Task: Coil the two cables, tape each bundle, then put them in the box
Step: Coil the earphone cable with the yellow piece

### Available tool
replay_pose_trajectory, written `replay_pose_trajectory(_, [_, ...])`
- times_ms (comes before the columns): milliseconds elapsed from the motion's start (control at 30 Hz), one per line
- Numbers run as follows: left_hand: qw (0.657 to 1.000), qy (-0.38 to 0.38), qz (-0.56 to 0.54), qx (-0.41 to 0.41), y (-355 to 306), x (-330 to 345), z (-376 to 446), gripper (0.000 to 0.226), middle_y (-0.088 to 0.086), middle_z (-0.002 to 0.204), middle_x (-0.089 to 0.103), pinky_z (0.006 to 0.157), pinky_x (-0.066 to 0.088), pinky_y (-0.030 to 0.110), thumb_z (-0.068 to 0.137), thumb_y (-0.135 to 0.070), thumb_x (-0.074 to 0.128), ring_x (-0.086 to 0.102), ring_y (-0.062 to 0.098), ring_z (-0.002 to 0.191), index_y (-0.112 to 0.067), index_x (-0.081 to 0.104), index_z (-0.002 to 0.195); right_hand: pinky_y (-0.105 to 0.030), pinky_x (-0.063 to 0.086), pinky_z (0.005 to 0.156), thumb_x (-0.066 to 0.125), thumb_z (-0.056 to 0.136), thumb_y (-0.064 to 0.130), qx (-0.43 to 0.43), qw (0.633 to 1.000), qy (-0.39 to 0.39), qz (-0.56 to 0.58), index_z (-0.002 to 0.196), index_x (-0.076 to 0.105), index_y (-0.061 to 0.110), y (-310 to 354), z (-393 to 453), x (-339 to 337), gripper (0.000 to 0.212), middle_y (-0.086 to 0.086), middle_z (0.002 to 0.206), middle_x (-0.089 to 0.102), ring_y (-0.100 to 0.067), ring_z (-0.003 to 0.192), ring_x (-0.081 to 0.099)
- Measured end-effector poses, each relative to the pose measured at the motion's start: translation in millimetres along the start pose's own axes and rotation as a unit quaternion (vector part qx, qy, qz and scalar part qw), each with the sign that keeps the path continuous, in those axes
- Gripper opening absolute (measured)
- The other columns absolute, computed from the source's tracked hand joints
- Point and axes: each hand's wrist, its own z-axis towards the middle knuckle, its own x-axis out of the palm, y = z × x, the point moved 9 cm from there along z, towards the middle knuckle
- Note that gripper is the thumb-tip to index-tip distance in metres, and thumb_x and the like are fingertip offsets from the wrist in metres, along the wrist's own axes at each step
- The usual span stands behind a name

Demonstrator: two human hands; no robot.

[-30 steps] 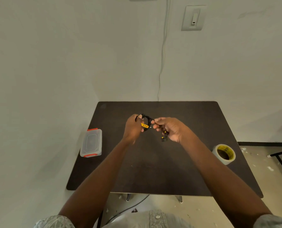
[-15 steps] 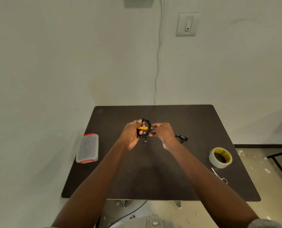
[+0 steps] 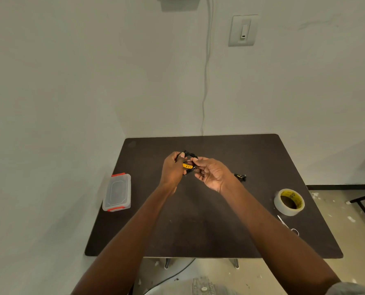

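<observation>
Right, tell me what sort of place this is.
Probably a bare room, perhaps under renovation: plain walls with a light switch, a small dark table in the corner, and white debris on the floor.

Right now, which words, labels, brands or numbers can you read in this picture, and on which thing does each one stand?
No text is readable.
tape roll: black print on its yellow core, too blurred to read.
yellow tag on the cable: dark marks, too small to read.
wall switch: no lettering visible.
</observation>
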Motion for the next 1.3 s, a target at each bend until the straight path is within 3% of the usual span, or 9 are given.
replay_pose_trajectory(233, [0.986, 0.082, -0.117, -0.083, 12, 5, 2, 0.020, 0.004, 0.072, 0.057, 0.049, 0.041, 0.019, 0.100, -0.021, 0.050, 0.044, 0.005, 0.046, -0.009, 0.065, 0.097, -0.027, 0.041, 0.064, 0.055, 0.087, 0.007, 0.018, 0.996, 0.035, 0.076, 0.078, 0.059, 0.015, -2, -3, 6, 0.013, 0.001, 0.063, 0.064, -0.013, 0.060, 0.057])
replay_pose_trajectory(367, [0.979, 0.134, -0.132, -0.081, 10, 18, -5, 0.022, 0.002, 0.078, 0.063, 0.055, 0.046, 0.019, 0.101, -0.023, 0.048, 0.049, 0.007, 0.054, -0.009, 0.065, 0.101, -0.030, 0.041, 0.061, 0.065, 0.079, 0.009, 0.016, 0.996, 0.064, 0.066, 0.075, 0.063, 0.011, 1, -2, 12, 0.006, 0.002, 0.051, 0.056, -0.022, 0.063, 0.057])
replay_pose_trajectory(533, [0.983, 0.118, -0.120, -0.075, 3, 9, -3, 0.024, 0.001, 0.070, 0.061, 0.052, 0.044, 0.019, 0.102, -0.024, 0.046, 0.052, 0.006, 0.050, -0.009, 0.062, 0.095, -0.028, 0.046, 0.059, 0.068, 0.084, 0.004, -0.002, 0.997, 0.070, 0.026, 0.084, 0.065, 0.011, 7, -2, 5, 0.008, -0.003, 0.073, 0.067, -0.019, 0.069, 0.058])
replay_pose_trajectory(700, [0.981, 0.115, -0.138, -0.076, -4, 1, -2, 0.024, -0.003, 0.064, 0.066, 0.054, 0.045, 0.021, 0.103, -0.021, 0.044, 0.055, 0.007, 0.053, -0.008, 0.060, 0.091, -0.025, 0.056, 0.071, 0.064, 0.087, -0.004, -0.027, 0.994, 0.105, -0.028, 0.112, 0.063, -0.003, 22, -5, 1, 0.026, -0.012, 0.092, 0.070, -0.018, 0.078, 0.062])
replay_pose_trajectory(833, [0.962, 0.121, -0.222, -0.105, -3, 1, -4, 0.021, 0.006, 0.071, 0.061, 0.049, 0.045, 0.020, 0.103, -0.017, 0.044, 0.051, 0.010, 0.055, -0.003, 0.057, 0.094, -0.025, 0.058, 0.079, 0.060, 0.088, -0.009, -0.050, 0.987, 0.111, -0.103, 0.105, 0.065, -0.007, 31, -9, -2, 0.019, -0.015, 0.092, 0.070, -0.019, 0.080, 0.068])
replay_pose_trajectory(933, [0.947, 0.121, -0.272, -0.117, 0, 1, -3, 0.018, 0.008, 0.074, 0.054, 0.049, 0.045, 0.020, 0.101, -0.016, 0.047, 0.050, 0.011, 0.056, -0.003, 0.056, 0.092, -0.022, 0.054, 0.078, 0.065, 0.086, -0.006, -0.095, 0.965, 0.110, -0.219, 0.095, 0.067, -0.005, 39, -13, 1, 0.010, -0.014, 0.087, 0.070, -0.017, 0.080, 0.068])
replay_pose_trajectory(1100, [0.945, 0.139, -0.282, -0.090, -6, 2, -4, 0.019, 0.007, 0.067, 0.052, 0.047, 0.041, 0.020, 0.100, -0.018, 0.048, 0.046, 0.012, 0.047, -0.004, 0.056, 0.089, -0.024, 0.043, 0.073, 0.070, 0.087, 0.007, -0.221, 0.852, -0.004, -0.474, 0.084, 0.072, 0.008, 58, -14, 7, 0.003, -0.001, 0.077, 0.062, -0.011, 0.072, 0.054])
replay_pose_trajectory(1200, [0.952, 0.162, -0.255, -0.053, -18, 4, -8, 0.021, 0.005, 0.067, 0.055, 0.043, 0.039, 0.020, 0.100, -0.020, 0.047, 0.048, 0.011, 0.046, -0.006, 0.057, 0.088, -0.024, 0.054, 0.065, 0.063, 0.090, 0.001, -0.199, 0.915, -0.045, -0.349, 0.086, 0.071, 0.006, 52, -14, 3, 0.010, -0.005, 0.072, 0.068, -0.014, 0.065, 0.063])
replay_pose_trajectory(1300, [0.955, 0.182, -0.230, -0.035, -24, 5, -9, 0.021, 0.006, 0.075, 0.062, 0.052, 0.048, 0.025, 0.101, -0.021, 0.046, 0.057, 0.013, 0.058, -0.007, 0.058, 0.090, -0.026, 0.060, 0.069, 0.058, 0.088, -0.011, -0.128, 0.983, -0.004, -0.132, 0.090, 0.067, -0.001, 34, -15, 9, 0.014, -0.013, 0.081, 0.070, -0.020, 0.072, 0.069])
